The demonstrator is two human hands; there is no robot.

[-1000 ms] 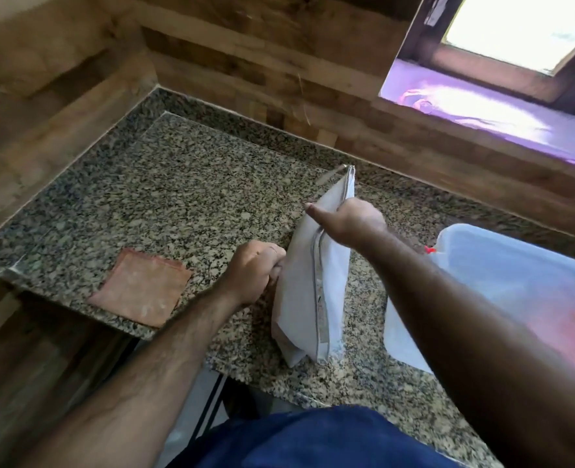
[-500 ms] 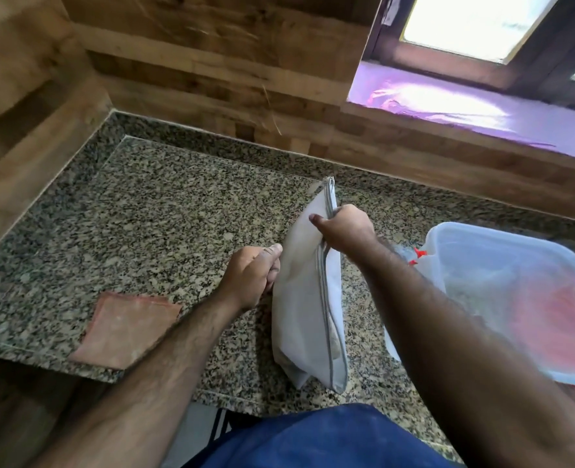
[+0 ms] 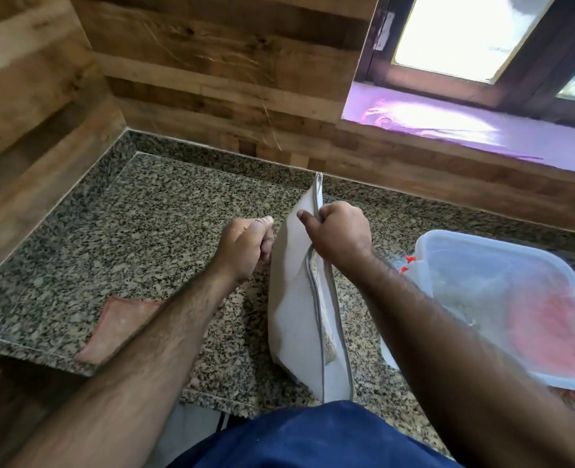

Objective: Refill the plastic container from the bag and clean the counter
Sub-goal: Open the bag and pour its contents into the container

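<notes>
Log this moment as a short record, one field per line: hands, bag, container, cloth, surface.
left hand: closed on the left edge of the bag's top
right hand: gripping the zip edge of the bag
bag: white, standing on the counter, zip partly open, grainy contents visible in the gap
container: clear plastic, lid on, right of the bag
cloth: pinkish, flat near the counter's front left edge, partly behind the left forearm
counter: speckled granite, in a wood-panelled corner
</notes>
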